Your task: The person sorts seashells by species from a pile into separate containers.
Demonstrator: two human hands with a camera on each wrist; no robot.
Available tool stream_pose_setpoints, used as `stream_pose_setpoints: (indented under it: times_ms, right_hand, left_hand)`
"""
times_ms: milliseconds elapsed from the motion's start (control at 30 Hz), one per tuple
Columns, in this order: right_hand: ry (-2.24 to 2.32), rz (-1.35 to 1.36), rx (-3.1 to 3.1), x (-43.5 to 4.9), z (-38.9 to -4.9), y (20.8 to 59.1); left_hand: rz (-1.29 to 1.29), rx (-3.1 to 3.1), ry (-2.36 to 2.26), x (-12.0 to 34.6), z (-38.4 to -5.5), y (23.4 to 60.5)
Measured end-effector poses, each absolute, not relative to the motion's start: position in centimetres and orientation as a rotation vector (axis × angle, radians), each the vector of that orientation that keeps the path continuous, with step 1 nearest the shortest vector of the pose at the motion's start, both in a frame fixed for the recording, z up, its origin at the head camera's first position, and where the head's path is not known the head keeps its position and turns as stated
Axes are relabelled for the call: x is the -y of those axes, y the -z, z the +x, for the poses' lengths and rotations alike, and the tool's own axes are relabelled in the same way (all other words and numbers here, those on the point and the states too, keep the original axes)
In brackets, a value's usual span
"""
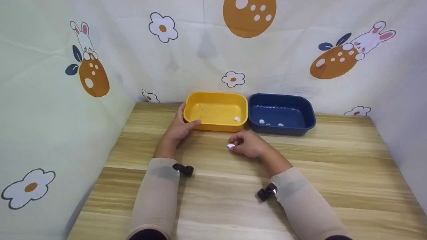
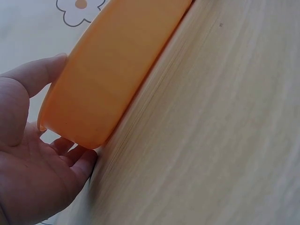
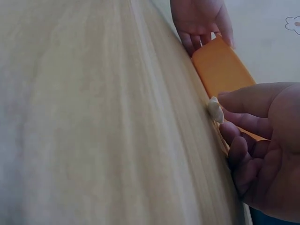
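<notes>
My left hand [image 1: 179,128] grips the left end of a yellow plastic bin [image 1: 217,127]. Its thumb lies over the front rim, and the fingers curl round the side, as the left wrist view shows. One small white piece [image 1: 237,119] lies inside at the right. In front of the bin, my right hand [image 1: 251,144] pinches a small white shell-like piece [image 3: 215,110] between thumb and fingertips, low over the wooden table [image 1: 206,206]. The other fingers are curled in toward the palm.
A dark blue bin [image 1: 283,130] stands against the yellow one on its right, with several small pale pieces [image 1: 261,121] on its floor. Printed cloth walls [image 1: 193,66] rise behind the bins and along both sides of the table.
</notes>
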State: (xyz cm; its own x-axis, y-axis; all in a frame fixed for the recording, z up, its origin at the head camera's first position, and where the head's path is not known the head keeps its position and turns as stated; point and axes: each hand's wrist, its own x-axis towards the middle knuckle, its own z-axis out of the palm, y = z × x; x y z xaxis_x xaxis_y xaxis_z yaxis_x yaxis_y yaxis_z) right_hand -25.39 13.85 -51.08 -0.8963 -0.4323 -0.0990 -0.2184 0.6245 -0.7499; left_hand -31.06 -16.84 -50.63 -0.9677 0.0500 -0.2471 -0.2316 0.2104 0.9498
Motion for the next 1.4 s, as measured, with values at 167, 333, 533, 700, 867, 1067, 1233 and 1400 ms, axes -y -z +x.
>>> stream_pose_setpoints:
  times_ms: [167,333,533,700,867,1067,1233,1400]
  right_hand:
    - [1.092,-0.573,-2.595,-13.6,-25.2,51.1]
    - [1.077,-0.598,-2.584,-13.6,-25.2,51.0]
    - [1.078,-0.588,-2.580,-13.5,-25.1,50.9]
    - [1.064,-0.591,-2.588,-13.6,-25.3,51.0]
    - [1.059,-0.571,-2.584,-13.6,-25.2,51.1]
    - [1.087,-0.586,-2.572,-13.5,-25.1,50.9]
    - [1.107,-0.574,-2.566,-13.6,-25.1,50.5]
    - [1.169,-0.518,-2.556,-13.6,-24.9,49.6]
  left_hand:
    - [-0.170,-2.261,-1.839,16.9,-31.1,50.7]
    - [-0.158,-2.273,-1.837,16.8,-31.2,50.8]
    - [-0.164,-2.277,-1.831,16.8,-31.1,50.7]
    - [-0.165,-2.268,-1.839,16.8,-31.0,50.6]
    - [-0.165,-2.259,-1.829,16.8,-31.1,50.6]
    - [-0.161,-2.262,-1.828,16.9,-31.2,50.8]
    - [-0.160,-2.263,-1.839,16.9,-31.2,50.8]
    - [-0.177,-2.259,-1.832,16.9,-31.2,50.7]
